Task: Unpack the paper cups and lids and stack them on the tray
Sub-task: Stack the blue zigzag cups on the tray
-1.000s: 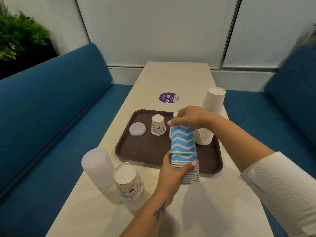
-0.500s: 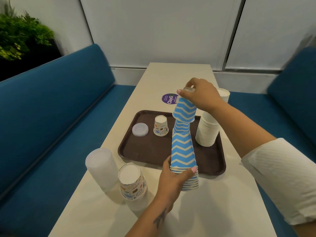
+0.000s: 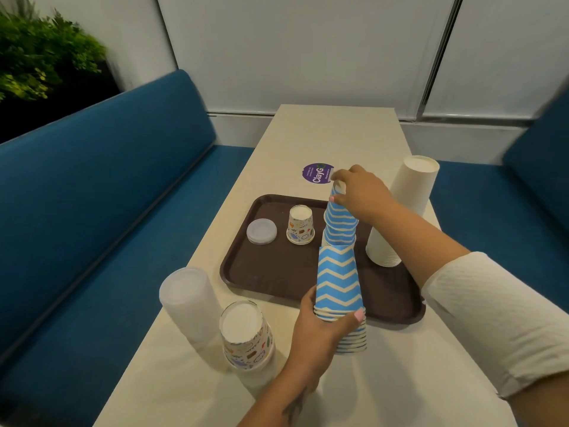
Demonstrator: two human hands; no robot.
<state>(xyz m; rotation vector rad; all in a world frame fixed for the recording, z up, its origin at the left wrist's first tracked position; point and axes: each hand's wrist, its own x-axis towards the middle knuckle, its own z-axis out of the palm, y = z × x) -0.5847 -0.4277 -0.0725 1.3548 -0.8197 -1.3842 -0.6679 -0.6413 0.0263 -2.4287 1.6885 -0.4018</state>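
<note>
Now gripping a stack of blue zigzag cups [image 3: 340, 282] low down with the left hand [image 3: 323, 331], fingers [image 3: 358, 315] curled round the rims, just at the near edge of the brown tray [image 3: 277, 266]. Pinching the top of a second blue cup stack [image 3: 340, 223] with the right hand [image 3: 360, 192], fingertips closed on it above the tray. Already standing on the tray: a flat lid [image 3: 261, 231], a small printed cup [image 3: 300, 224] upside down, a tall white cup stack [image 3: 403, 211]. Waiting on the tabletop [image 3: 191, 392] at near left: a clear lid stack [image 3: 191, 303] and a printed cup stack [image 3: 246, 334].
</note>
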